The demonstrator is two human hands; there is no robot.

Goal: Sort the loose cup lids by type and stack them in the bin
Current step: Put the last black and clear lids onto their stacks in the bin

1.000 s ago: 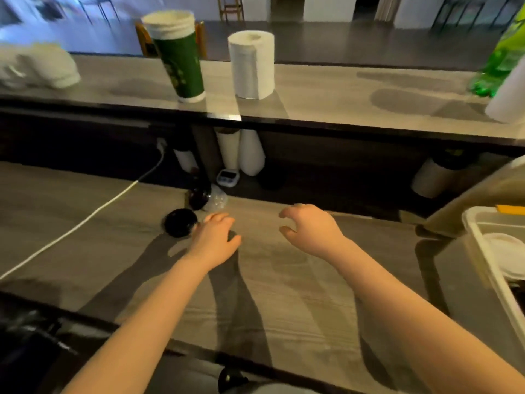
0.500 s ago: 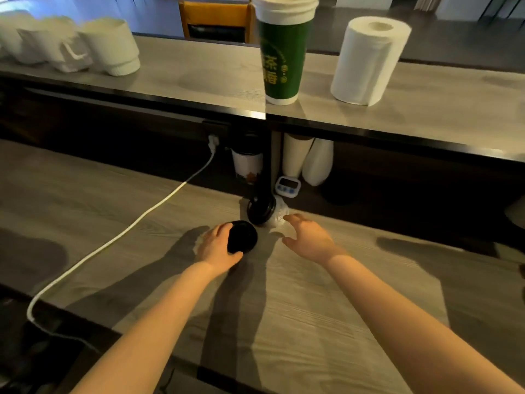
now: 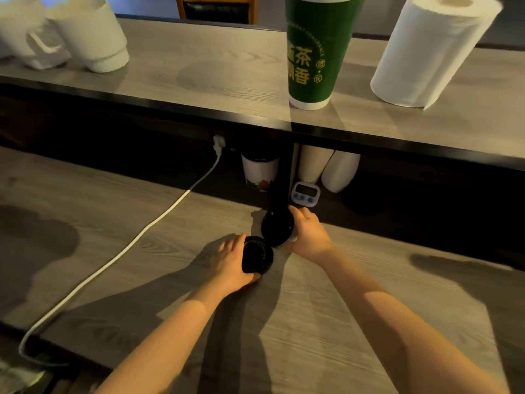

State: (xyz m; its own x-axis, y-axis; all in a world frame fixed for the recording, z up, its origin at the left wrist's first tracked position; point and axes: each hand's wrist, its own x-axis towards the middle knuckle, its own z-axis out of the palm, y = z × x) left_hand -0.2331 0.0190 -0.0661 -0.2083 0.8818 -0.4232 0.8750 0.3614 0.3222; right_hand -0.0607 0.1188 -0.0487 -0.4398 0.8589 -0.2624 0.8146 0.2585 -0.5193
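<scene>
On the lower counter (image 3: 326,322), near its back edge, the left hand (image 3: 231,263) is gripping a black lid (image 3: 257,254). The fingers are curling round its far rim and the thumb is pressing its near rim. This lid is sitting tilted, its face turned up and to the right. Just beside it, a little further back, the right hand (image 3: 308,236) is grasping a second black lid (image 3: 277,227), which is standing up on edge with its face turned toward the left hand. The two lids are meeting rim to rim or very nearly; which cannot be told. A pale piece (image 3: 294,238) is showing at the right palm behind the second lid; what it is cannot be told.

A white cable (image 3: 136,245) is running from a plug (image 3: 219,143) on the dark back panel across the counter to its front left edge. Beneath the upper shelf (image 3: 199,72), a white cup with a dark top (image 3: 259,172), two white cup stacks (image 3: 326,166) and a small timer (image 3: 305,193) are standing behind the hands. On the shelf a tall green cup (image 3: 318,52) is standing upright, a paper towel roll (image 3: 431,49) is standing to its right, and a cluster of white cups (image 3: 71,32) is sitting at far left.
</scene>
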